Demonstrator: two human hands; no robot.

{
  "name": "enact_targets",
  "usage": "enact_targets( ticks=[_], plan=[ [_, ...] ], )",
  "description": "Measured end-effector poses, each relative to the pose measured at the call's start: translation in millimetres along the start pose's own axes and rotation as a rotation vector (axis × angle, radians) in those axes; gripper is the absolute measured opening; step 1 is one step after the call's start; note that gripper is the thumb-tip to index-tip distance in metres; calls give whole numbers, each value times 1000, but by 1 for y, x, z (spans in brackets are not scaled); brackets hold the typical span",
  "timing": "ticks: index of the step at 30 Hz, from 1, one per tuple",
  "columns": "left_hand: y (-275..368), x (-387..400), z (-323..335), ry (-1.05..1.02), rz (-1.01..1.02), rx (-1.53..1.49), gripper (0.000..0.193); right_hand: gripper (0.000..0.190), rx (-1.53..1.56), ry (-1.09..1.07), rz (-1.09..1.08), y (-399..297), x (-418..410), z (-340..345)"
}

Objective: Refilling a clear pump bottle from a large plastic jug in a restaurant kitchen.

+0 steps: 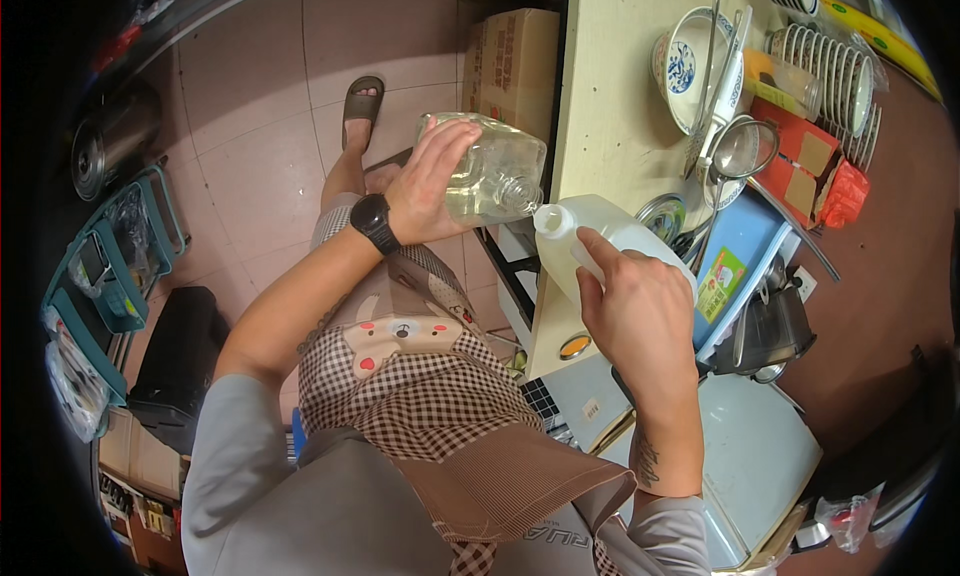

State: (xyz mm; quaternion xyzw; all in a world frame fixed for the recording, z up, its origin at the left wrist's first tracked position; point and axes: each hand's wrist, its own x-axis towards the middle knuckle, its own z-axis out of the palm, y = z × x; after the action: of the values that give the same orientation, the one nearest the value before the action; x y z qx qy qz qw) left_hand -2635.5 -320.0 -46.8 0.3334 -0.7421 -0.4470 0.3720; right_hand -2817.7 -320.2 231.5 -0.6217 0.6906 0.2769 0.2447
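Observation:
My left hand point(435, 178), with a black watch at the wrist, holds a clear square-sided bottle point(499, 156) tipped on its side. Pale yellow liquid lies inside it. The bottle's neck points right, close to the uncapped mouth of a translucent white plastic jug point(551, 265), and a thin trickle shows between the two. My right hand point(637, 298) grips the jug at its top, the forefinger pointing towards its neck; the palm hides the handle area. Near the table edge below the jug lies an orange and silver jar lid point(575, 346).
The pale tabletop point(607, 73) carries a blue-patterned bowl point(679, 58) with utensils, a wire strainer point(745, 148), a rack of plates point(832, 73), a red box point(795, 156) and a blue tray point(739, 253). Cardboard boxes point(517, 66) stand on the floor beside it.

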Motion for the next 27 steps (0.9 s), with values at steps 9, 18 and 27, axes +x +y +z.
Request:
enact_targets(
  ticks=[9,18,27],
  plan=[
    [-1,1,2,11,14,-6,109,36,-13,29,-66,3,-1,0],
    [0,0,4,-4,6,-12,109,35,-10,29,-61,3,-2,-2],
    [0,0,7,11,17,-17,108,38,-1,14,-36,3,-3,-1]
  ],
)
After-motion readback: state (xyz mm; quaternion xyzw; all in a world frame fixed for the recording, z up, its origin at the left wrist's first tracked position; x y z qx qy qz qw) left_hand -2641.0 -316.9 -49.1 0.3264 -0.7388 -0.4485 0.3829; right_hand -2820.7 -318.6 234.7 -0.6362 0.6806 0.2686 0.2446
